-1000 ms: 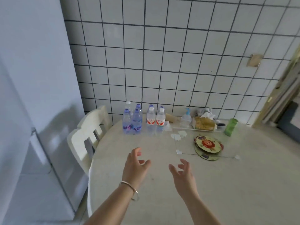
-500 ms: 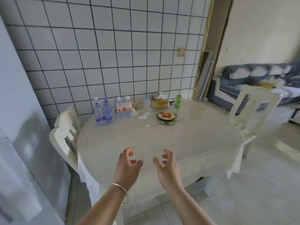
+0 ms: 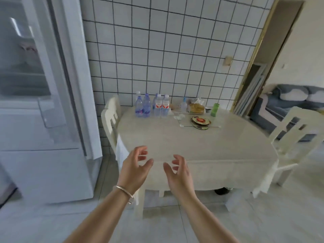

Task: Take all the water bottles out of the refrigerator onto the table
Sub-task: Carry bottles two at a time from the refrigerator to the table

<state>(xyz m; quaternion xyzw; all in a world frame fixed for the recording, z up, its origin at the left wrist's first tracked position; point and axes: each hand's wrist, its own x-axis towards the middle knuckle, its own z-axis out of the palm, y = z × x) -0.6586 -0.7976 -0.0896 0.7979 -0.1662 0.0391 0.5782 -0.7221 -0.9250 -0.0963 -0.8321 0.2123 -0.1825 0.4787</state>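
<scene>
Tiled wall [image 3: 157,50] behind; oval table [image 3: 201,146] under a pale cloth, set against it. Water bottles [image 3: 151,106] found standing upright in a tight cluster at the table's far left edge, close to the wall (two with blue labels, two with red-and-white, at least one more partly hidden behind). Refrigerator [image 3: 40,102] at left, upper compartment seen through a glassy, blurred panel; contents not determinable. Left hand [image 3: 135,168] raised in front of the near table edge, fingers loosely curled and spread, holding nothing; bracelet [image 3: 123,191] on its wrist. Right hand [image 3: 178,174] just beside it, likewise relaxed and empty, palms facing each other. Green cup [image 3: 215,109], tissue box [image 3: 196,107] and round plate [image 3: 200,121] noted further right. White chairs [image 3: 110,116] at both ends.
</scene>
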